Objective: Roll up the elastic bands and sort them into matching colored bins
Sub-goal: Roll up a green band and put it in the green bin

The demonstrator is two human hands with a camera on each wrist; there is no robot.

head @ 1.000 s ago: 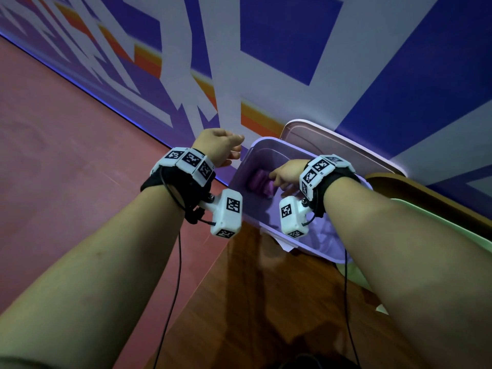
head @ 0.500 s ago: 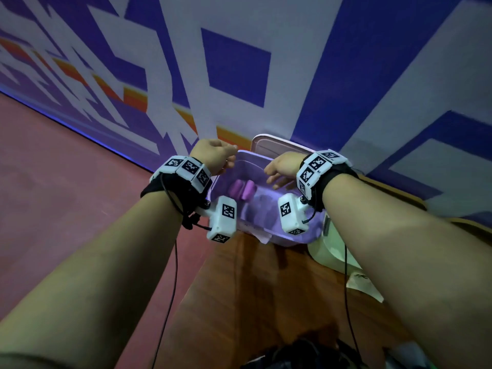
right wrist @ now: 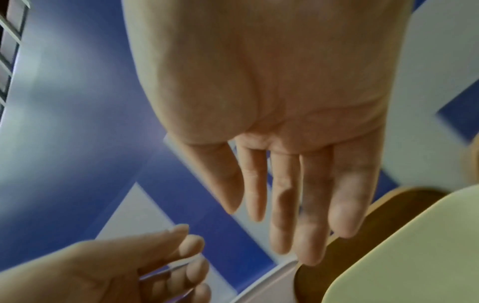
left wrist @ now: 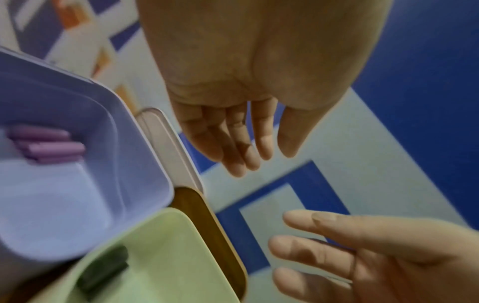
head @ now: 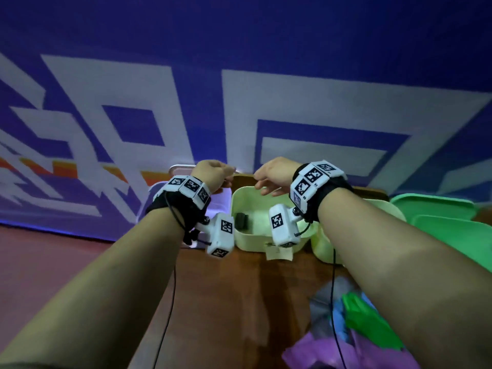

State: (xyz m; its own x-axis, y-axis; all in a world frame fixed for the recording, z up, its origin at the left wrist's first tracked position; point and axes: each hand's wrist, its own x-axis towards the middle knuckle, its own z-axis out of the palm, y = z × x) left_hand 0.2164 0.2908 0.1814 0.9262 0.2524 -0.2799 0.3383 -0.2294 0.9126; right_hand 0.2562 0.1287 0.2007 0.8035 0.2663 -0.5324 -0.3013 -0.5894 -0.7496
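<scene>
Both empty hands, left hand [head: 213, 174] and right hand [head: 274, 177], fingers loose, now hover beyond the pale green bin [head: 266, 206], having left the purple bin [left wrist: 85, 184]; inside it, a dark roll [head: 241, 220] points away.

Both hands hang in open air above the far edge of the bins, the left hand [head: 210, 173] at 11 o'clock and the right hand [head: 277, 174] at 1 o'clock, a bare gap between them. Straight beyond, at 12 o'clock, the blue-and-white wall [head: 266, 49] closes the way. Below, the pale yellow bin [head: 239, 239] stands open-topped, a dark roll [head: 241, 221] lying at its left side and bare floor beside it. At 10 o'clock the lilac bin [left wrist: 145, 164] is likewise open, purple rolls [left wrist: 49, 146] lying at its far side. At 3 o'clock the green bin [head: 447, 227] blocks sideways travel. Near, at 5 o'clock, loose bands [head: 359, 323] cover the wooden table [head: 226, 302].
</scene>
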